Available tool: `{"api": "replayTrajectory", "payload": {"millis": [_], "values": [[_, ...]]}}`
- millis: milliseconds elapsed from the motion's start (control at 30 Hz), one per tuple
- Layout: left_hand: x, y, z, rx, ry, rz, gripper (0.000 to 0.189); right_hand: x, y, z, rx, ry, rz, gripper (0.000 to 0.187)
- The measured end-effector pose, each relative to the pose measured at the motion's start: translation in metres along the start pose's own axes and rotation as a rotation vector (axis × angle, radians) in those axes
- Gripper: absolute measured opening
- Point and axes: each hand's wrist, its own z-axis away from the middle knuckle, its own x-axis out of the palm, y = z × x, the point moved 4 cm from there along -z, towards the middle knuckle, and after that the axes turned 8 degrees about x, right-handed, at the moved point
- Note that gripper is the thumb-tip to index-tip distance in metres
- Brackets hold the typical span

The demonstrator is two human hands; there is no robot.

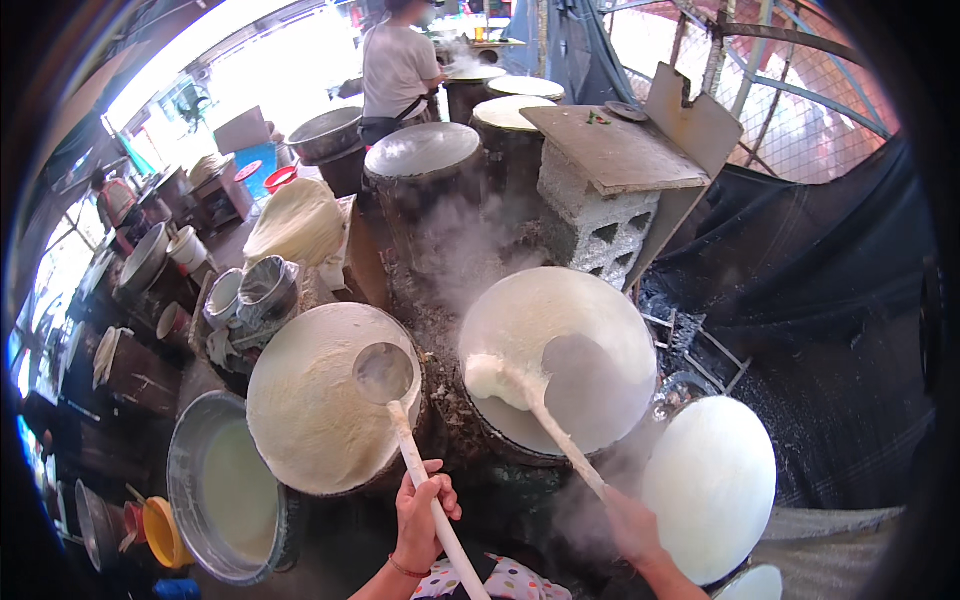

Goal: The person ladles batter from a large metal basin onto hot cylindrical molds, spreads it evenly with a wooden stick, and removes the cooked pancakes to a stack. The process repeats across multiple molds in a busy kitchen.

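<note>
My left hand (427,506) is closed around the pale handle of a long ladle (383,373), whose round metal head lies over the left griddle (326,397), where a thin sheet of cream batter covers most of the surface. With my right hand (631,525) I grip a stick-like tool (562,439) coated in batter. A soft white lump of dough or batter (491,377) clings around its far end, at the left side of the right griddle (607,360). Batter coats the upper part of that griddle, while its grey surface shows at the middle and lower part. Steam partly blurs my right hand.
A large basin of pale liquid (240,487) stands at lower left, by a yellow bucket (165,531). Another round griddle (709,487) is at right. Behind are stacked flat sheets (296,225), a board on concrete blocks (622,146), more griddles (424,150) and a person (397,67).
</note>
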Motion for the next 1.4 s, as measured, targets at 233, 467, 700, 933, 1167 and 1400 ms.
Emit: {"api": "replayTrajectory", "payload": {"millis": [233, 467, 700, 933, 1167, 1400], "values": [[-0.070, 0.052, 0.003, 0.009, -0.053, -0.055, 0.025, 0.172, -0.142, -0.066, 0.455, 0.025, -1.175, 0.035], [-0.124, 0.092, 0.006, 0.048, -0.031, -0.037, 0.025, 0.295, -0.182, -0.101, 0.551, 0.350, -0.963, 0.035], [-0.140, 0.103, 0.008, -0.050, -0.090, -0.003, 0.028, 0.263, -0.193, 0.000, 0.761, 0.238, -1.504, 0.029], [-0.147, 0.107, 0.015, -0.088, -0.173, 0.005, 0.028, 0.226, -0.156, 0.023, 0.720, 0.379, -1.328, 0.025], [-0.136, 0.105, 0.019, -0.090, -0.197, -0.020, 0.028, 0.224, -0.188, 0.019, 0.526, 0.179, -0.678, 0.020], [-0.115, 0.094, 0.024, -0.100, -0.207, -0.026, 0.026, 0.179, -0.110, 0.063, 0.702, 0.270, -0.760, 0.021]]}}
